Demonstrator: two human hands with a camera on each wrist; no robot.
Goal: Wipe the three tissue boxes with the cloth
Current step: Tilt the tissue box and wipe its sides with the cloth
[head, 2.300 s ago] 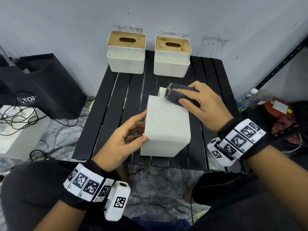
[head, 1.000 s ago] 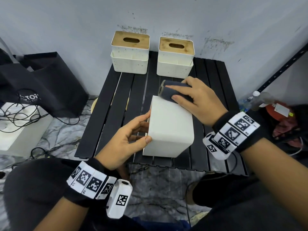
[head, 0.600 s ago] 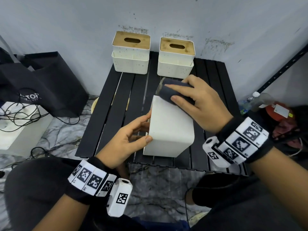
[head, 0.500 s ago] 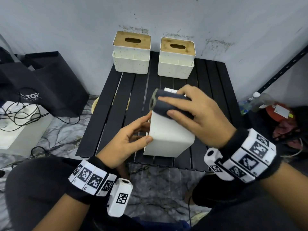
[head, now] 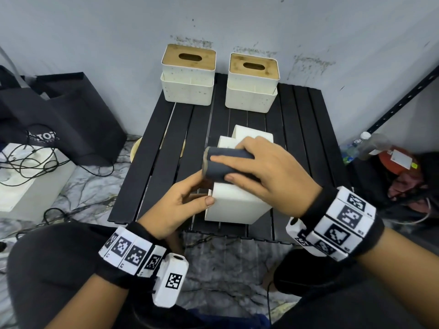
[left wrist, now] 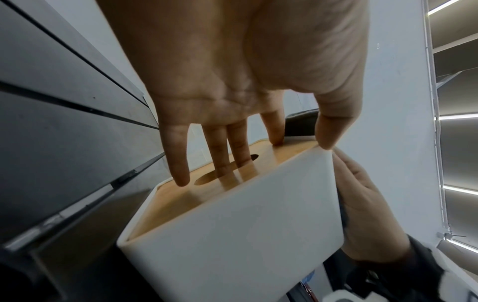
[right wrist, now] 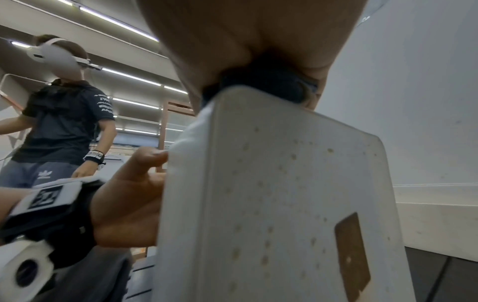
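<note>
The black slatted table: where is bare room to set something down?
On the black slatted table, bare slats run down the left side, from the left white wooden-lidded tissue box to the near edge, and down the right side. The middle is crowded: tipped white box, left hand, right hand, dark cloth.

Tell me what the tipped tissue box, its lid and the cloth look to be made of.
The tipped tissue box looks like moulded plastic: matte off-white, fine brown specks, rounded corners. Its lid looks like bamboo or wood: tan, with a smooth sealed finish, since the left hand reflects in it. The cloth is soft dark blue-grey fabric, rolled; weave too blurred to name.
</note>
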